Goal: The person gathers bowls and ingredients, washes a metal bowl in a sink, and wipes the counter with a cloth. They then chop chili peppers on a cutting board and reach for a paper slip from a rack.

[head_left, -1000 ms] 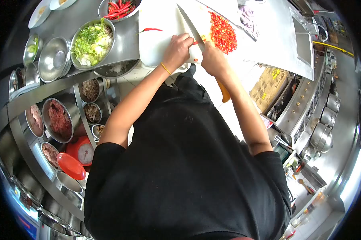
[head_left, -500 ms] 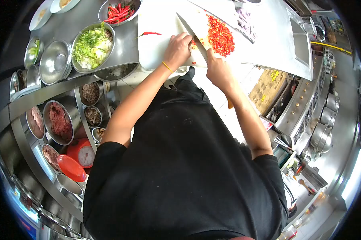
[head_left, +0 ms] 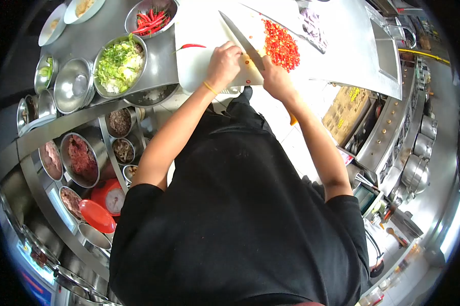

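Observation:
My right hand is wrapped round the handle of a large kitchen knife, whose blade slants up and left across the white cutting board. Beside the blade, my left hand has its fingers curled and pressed together; what they pinch is hidden. Small red chili slices lie by its fingertips. To the right of the knife is a heap of chopped red chili. One whole red chili rests on the board left of my left hand.
A steel bowl of whole red chilies and a bowl of chopped greens stand on the left. Another blade lies beside sliced purple onion. Lower left are bowls of minced meat and a red scale.
The knife has shifted slightly left, and its handle end has dropped a little towards me. My left hand has moved slightly left, away from the blade.

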Demonstrator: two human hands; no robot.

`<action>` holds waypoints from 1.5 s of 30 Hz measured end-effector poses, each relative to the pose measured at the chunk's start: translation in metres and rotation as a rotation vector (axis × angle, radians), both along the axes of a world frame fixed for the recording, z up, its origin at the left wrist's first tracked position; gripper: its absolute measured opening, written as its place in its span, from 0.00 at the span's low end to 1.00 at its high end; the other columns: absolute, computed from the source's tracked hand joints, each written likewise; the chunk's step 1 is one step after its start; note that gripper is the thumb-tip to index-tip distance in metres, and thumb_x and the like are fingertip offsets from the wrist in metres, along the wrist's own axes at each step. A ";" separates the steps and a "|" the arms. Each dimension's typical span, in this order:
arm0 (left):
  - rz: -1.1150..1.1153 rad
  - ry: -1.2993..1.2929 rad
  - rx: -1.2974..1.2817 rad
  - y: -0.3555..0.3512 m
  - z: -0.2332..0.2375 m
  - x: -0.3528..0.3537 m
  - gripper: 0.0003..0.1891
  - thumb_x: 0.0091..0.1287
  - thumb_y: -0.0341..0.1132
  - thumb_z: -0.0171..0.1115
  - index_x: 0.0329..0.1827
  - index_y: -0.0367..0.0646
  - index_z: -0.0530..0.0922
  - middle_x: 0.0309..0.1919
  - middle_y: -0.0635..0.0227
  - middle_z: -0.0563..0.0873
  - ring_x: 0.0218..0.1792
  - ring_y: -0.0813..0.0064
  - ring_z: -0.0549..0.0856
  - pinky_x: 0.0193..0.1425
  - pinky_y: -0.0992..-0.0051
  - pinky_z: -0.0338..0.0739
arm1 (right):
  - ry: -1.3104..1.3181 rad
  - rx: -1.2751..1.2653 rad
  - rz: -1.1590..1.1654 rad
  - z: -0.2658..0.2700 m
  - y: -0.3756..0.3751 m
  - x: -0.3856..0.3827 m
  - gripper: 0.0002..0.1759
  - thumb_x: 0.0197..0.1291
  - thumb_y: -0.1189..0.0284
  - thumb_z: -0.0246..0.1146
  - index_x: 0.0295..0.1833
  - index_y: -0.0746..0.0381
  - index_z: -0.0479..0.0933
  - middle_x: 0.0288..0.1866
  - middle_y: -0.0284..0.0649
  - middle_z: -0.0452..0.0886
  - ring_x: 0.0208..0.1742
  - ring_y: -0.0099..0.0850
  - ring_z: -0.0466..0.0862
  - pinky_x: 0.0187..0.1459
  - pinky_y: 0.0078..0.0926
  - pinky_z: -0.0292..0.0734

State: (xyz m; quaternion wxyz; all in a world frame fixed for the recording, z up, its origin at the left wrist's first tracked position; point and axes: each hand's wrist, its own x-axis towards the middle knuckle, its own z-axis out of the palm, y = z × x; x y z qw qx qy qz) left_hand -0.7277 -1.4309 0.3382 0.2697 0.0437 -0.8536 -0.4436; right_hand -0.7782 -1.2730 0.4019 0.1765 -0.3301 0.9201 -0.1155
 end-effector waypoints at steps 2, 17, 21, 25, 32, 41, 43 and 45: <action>0.056 0.020 0.016 -0.023 0.008 0.004 0.07 0.51 0.17 0.56 0.31 0.35 0.78 0.29 0.58 0.80 0.29 0.59 0.81 0.33 0.67 0.74 | -0.075 -0.065 -0.066 0.008 0.008 -0.001 0.12 0.56 0.76 0.53 0.45 0.67 0.62 0.27 0.59 0.77 0.33 0.57 0.79 0.35 0.52 0.71; 0.288 0.000 -0.025 -0.149 0.035 -0.009 0.04 0.53 0.20 0.61 0.31 0.36 0.80 0.27 0.64 0.81 0.25 0.76 0.82 0.30 0.79 0.74 | -0.081 -0.149 -0.203 -0.024 0.050 -0.019 0.20 0.62 0.73 0.53 0.58 0.65 0.63 0.21 0.50 0.77 0.17 0.38 0.78 0.21 0.35 0.74; 0.333 -0.002 -0.002 -0.144 0.037 -0.021 0.06 0.49 0.18 0.58 0.28 0.37 0.80 0.25 0.59 0.81 0.25 0.65 0.82 0.30 0.72 0.75 | -0.204 -0.179 -0.221 -0.006 0.031 0.001 0.15 0.59 0.73 0.55 0.50 0.64 0.63 0.30 0.62 0.77 0.36 0.59 0.78 0.38 0.52 0.71; 0.412 -0.033 -0.141 -0.178 0.035 -0.027 0.05 0.48 0.20 0.60 0.28 0.37 0.80 0.27 0.58 0.81 0.29 0.61 0.82 0.36 0.68 0.76 | -0.274 -0.203 -0.169 -0.014 0.027 0.012 0.14 0.59 0.73 0.56 0.47 0.65 0.63 0.27 0.62 0.77 0.34 0.61 0.78 0.35 0.54 0.70; 0.133 -0.312 -0.433 -0.144 0.038 0.008 0.12 0.51 0.22 0.60 0.39 0.38 0.80 0.38 0.57 0.82 0.43 0.57 0.80 0.48 0.65 0.74 | -0.302 -0.190 -0.206 -0.017 0.033 0.008 0.13 0.58 0.73 0.55 0.47 0.65 0.63 0.27 0.64 0.76 0.34 0.61 0.77 0.36 0.55 0.70; 0.131 -0.176 -0.178 -0.072 0.003 0.022 0.03 0.56 0.24 0.58 0.33 0.38 0.78 0.30 0.59 0.79 0.34 0.55 0.79 0.36 0.63 0.73 | -0.073 -0.133 -0.147 -0.006 0.030 0.006 0.13 0.58 0.74 0.52 0.48 0.65 0.62 0.27 0.61 0.77 0.32 0.58 0.79 0.36 0.54 0.71; 0.106 -0.135 -0.154 -0.049 -0.003 0.019 0.03 0.56 0.25 0.59 0.33 0.38 0.77 0.30 0.59 0.79 0.34 0.55 0.79 0.36 0.63 0.73 | -0.009 -0.097 -0.096 -0.001 0.024 0.008 0.13 0.55 0.77 0.50 0.47 0.66 0.61 0.24 0.59 0.77 0.30 0.57 0.80 0.34 0.53 0.72; 0.082 -0.076 -0.145 -0.031 0.003 0.016 0.04 0.55 0.24 0.59 0.34 0.38 0.78 0.30 0.59 0.78 0.33 0.56 0.79 0.36 0.64 0.73 | 0.010 -0.056 -0.069 0.001 0.020 0.008 0.13 0.53 0.78 0.49 0.46 0.66 0.61 0.24 0.59 0.77 0.30 0.57 0.80 0.33 0.53 0.72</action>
